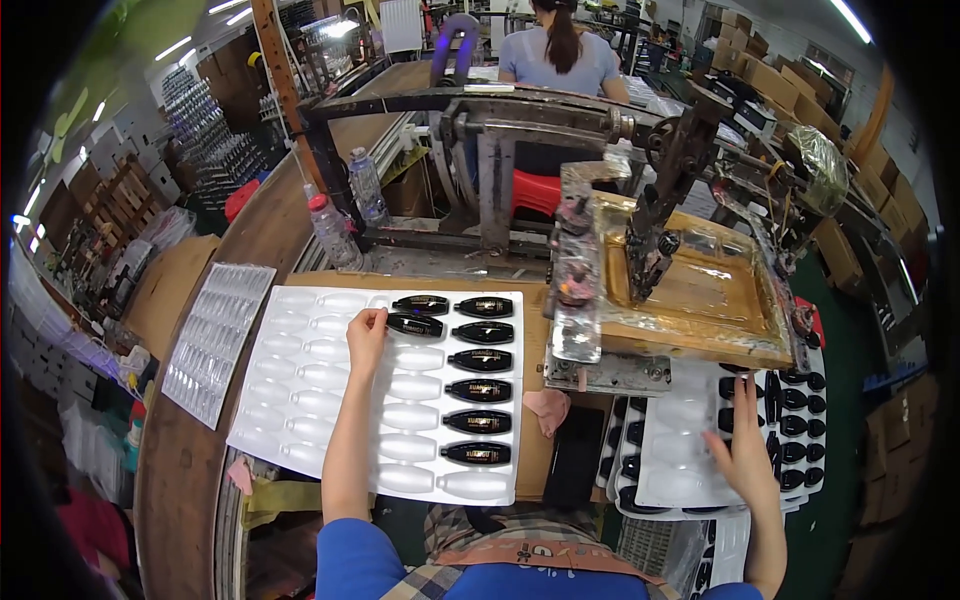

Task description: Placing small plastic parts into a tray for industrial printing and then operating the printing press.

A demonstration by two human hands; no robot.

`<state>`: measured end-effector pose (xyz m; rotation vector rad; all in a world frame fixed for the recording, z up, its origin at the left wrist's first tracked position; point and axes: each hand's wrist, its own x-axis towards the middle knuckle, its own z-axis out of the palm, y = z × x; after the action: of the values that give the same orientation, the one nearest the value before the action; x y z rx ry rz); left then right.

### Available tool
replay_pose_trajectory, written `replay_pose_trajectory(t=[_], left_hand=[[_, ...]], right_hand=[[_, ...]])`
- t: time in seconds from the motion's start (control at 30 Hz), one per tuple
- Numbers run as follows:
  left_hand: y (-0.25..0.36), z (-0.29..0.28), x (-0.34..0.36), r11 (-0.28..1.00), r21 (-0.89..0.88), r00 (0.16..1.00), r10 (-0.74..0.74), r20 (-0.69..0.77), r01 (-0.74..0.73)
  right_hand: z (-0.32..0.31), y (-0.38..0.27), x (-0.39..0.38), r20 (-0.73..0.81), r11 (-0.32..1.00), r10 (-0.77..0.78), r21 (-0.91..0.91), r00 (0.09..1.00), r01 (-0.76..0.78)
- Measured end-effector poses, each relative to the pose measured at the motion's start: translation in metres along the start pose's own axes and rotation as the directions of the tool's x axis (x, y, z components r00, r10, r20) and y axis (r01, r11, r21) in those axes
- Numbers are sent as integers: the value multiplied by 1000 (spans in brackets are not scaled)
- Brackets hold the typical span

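Over the white moulded tray (300, 375) in front of me, my left hand (368, 338) pinches one end of a glossy black bottle (416, 324) with printing on it. That bottle lies at a slight tilt near the top of its column, just below another black bottle (420, 305). A column of printed black bottles (478, 390) fills most of the tray's right side. My right hand (745, 455) is over a second white tray (675, 450), fingers stretched out and thumb apart. Its fingertips are beside a black bottle (727, 388) under the machine's edge; contact I cannot tell.
A screen-printing frame (700, 285) on a metal machine stands above the right tray. More black bottles (793, 425) lie right of my right hand. A pink cloth (547, 410) sits between the trays. A clear tray (218, 340) and a red-capped bottle (335, 235) are at left. Another person (560, 55) sits ahead.
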<state>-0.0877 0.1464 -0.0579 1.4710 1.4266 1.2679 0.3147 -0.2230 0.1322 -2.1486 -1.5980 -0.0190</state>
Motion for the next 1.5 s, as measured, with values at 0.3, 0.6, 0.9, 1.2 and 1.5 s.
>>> replay_pose_trajectory(t=[0.3, 0.6, 0.9, 1.2, 1.5], left_hand=[[32, 4, -7, 703, 677, 970, 232, 70, -217], [114, 124, -38, 533, 70, 516, 766, 383, -843], [188, 147, -32, 845, -425, 770, 496, 401, -324], [104, 10, -33, 954, -249, 980, 186, 63, -165], [9, -10, -46, 983, 156, 994, -81, -78, 92]], right_hand=[[-31, 41, -43, 219, 928, 110, -373, 969, -21], [-7, 35, 17, -115, 919, 144, 384, 983, -89], [57, -40, 106, 141, 884, -168, 459, 976, 86], [44, -50, 101, 334, 918, -282, 365, 899, 152], [9, 35, 5, -12, 982, 47, -184, 999, -48]])
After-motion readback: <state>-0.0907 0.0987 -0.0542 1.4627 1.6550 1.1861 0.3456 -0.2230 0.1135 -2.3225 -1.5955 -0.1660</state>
